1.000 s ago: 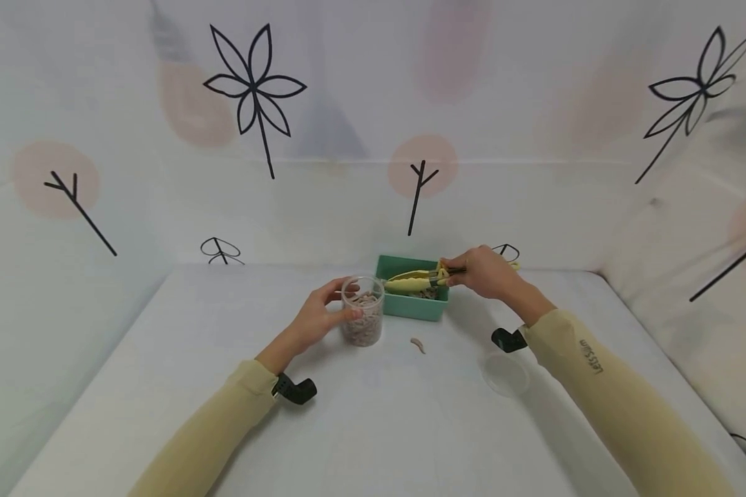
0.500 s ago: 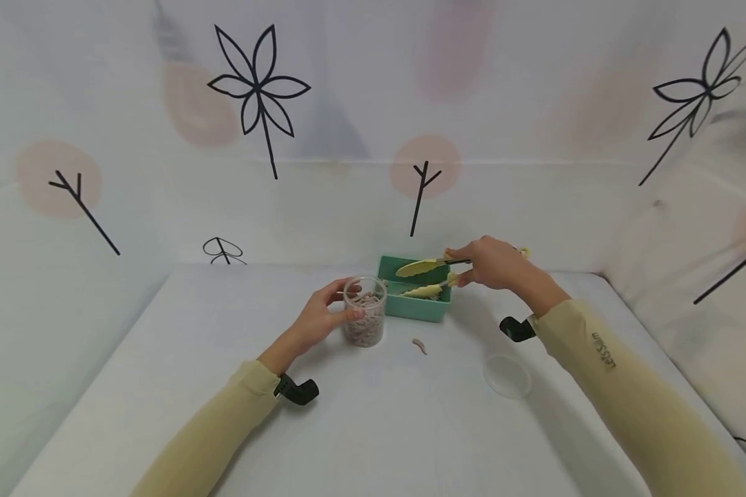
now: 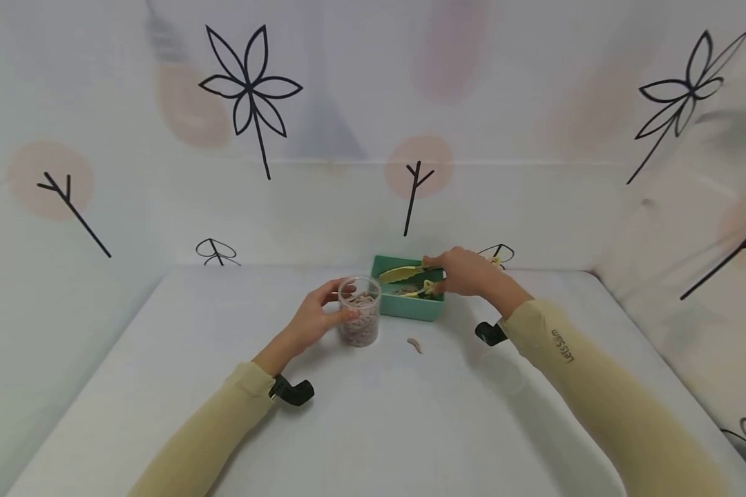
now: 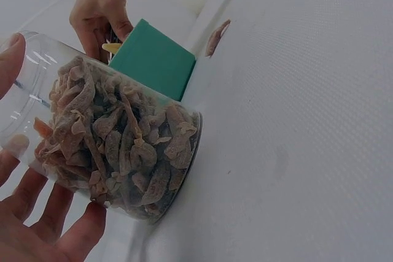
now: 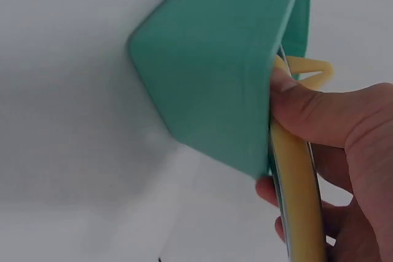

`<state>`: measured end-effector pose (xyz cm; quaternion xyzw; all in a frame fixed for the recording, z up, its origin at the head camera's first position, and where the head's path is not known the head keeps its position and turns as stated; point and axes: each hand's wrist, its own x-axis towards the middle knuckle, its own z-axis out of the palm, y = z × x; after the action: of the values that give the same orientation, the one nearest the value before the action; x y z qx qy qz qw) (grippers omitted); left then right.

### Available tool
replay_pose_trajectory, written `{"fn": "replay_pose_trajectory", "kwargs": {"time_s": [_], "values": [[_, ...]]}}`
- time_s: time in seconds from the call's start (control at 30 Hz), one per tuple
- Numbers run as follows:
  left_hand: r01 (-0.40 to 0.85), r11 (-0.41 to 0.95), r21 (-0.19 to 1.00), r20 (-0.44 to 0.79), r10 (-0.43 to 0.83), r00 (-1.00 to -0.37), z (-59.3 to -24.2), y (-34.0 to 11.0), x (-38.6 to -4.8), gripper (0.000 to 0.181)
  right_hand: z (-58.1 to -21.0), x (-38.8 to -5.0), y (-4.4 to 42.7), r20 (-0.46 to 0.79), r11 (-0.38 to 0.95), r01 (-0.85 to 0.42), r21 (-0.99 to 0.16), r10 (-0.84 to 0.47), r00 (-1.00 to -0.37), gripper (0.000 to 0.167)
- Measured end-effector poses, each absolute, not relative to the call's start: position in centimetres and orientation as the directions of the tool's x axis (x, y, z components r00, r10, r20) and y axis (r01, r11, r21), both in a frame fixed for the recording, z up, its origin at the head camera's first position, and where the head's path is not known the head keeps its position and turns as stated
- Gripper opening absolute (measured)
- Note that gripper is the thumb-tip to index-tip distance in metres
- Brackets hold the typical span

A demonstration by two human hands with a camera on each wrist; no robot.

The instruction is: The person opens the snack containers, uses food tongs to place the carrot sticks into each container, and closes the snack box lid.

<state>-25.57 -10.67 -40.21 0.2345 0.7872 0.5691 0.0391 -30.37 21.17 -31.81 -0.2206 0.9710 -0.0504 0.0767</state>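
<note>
My left hand [image 3: 311, 319] grips a clear plastic jar [image 3: 363, 330] that stands upright on the table, thumb on one side and fingers round the other. Wrinkled, brownish dried pieces [image 4: 126, 142] fill much of it. Just right of the jar is a green rectangular box [image 3: 412, 309] with some small pieces inside, partly hidden. My right hand [image 3: 470, 272] holds yellow-tipped metal tongs [image 3: 400, 274] by their arms. The tongs' tips are spread apart, one low inside the box and one higher. In the right wrist view, a yellow grip [image 5: 295, 182] lies under the thumb, against the box's rim.
One loose dried piece [image 3: 414, 345] lies on the white table [image 3: 373, 421] in front of the box. A clear round lid [image 3: 503, 373] lies flat below the right wrist. Behind the box rises a patterned cloth wall [image 3: 323, 214].
The tongs' tips, close together beside the jar a second ago, have spread apart. My right hand rose and shifted right, then came down and left to the box. My left hand stays on the jar.
</note>
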Motion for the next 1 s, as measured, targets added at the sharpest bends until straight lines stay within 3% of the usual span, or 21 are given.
{"fn": "replay_pose_trajectory", "kwargs": {"time_s": [0.27, 0.67, 1.0], "values": [[0.337, 0.235, 0.912, 0.219, 0.415, -0.883, -40.6, -10.8, -25.7, 0.063, -33.2, -30.1, 20.4, -0.018, 0.895, -0.441, -0.070, -0.443, -0.896, 0.072], [0.330, 0.245, 0.912, 0.208, 0.420, -0.884, -40.3, -10.6, -25.6, 0.064, -34.6, -29.2, 21.5, 0.178, 0.855, -0.505, -0.121, -0.482, -0.858, 0.046], [0.335, 0.246, 0.910, 0.211, 0.422, -0.882, -40.2, -10.6, -25.7, 0.064, -35.1, -29.1, 22.2, 0.264, 0.853, -0.484, -0.196, -0.430, -0.864, 0.045]]}}
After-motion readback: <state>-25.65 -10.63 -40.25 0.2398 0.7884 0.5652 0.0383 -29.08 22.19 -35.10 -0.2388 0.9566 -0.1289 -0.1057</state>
